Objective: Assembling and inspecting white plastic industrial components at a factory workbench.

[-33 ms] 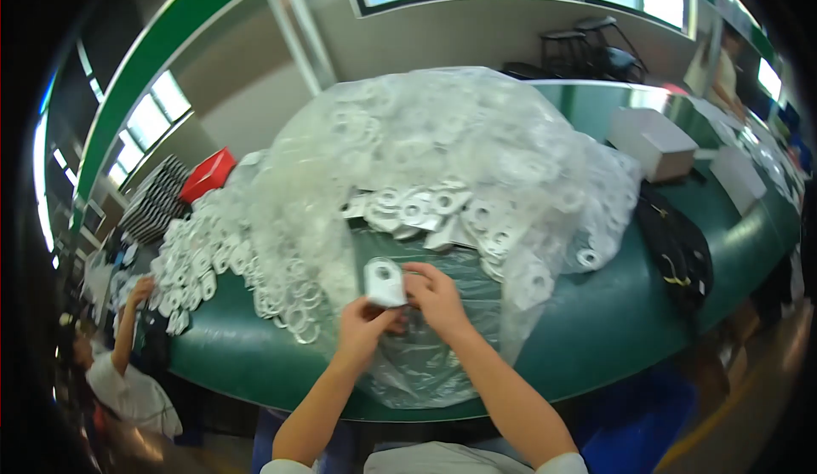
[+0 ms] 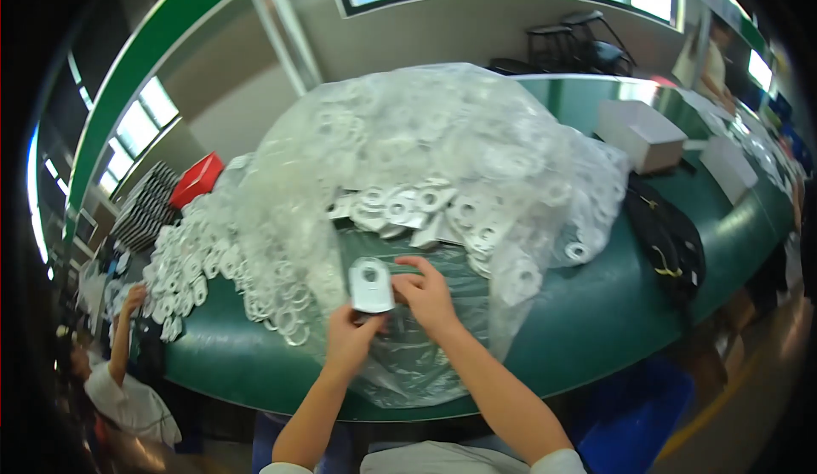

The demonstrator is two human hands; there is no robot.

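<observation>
Nothing has shifted between the two frames: my hands sit where they were, near the table's edge. At far left, loose white ring-shaped parts [image 2: 191, 265] spill across the green table [image 2: 596, 321]. My left hand [image 2: 351, 338] pinches the lower edge of one small white plastic piece [image 2: 371, 285], held upright over the clear plastic bag [image 2: 408, 176]; my right hand [image 2: 428, 294] grips its right side with fingertips. I judge I'm handling or checking this single piece; next calls for a steady two-handed grip. A black bag [image 2: 668, 236] lies right.
</observation>
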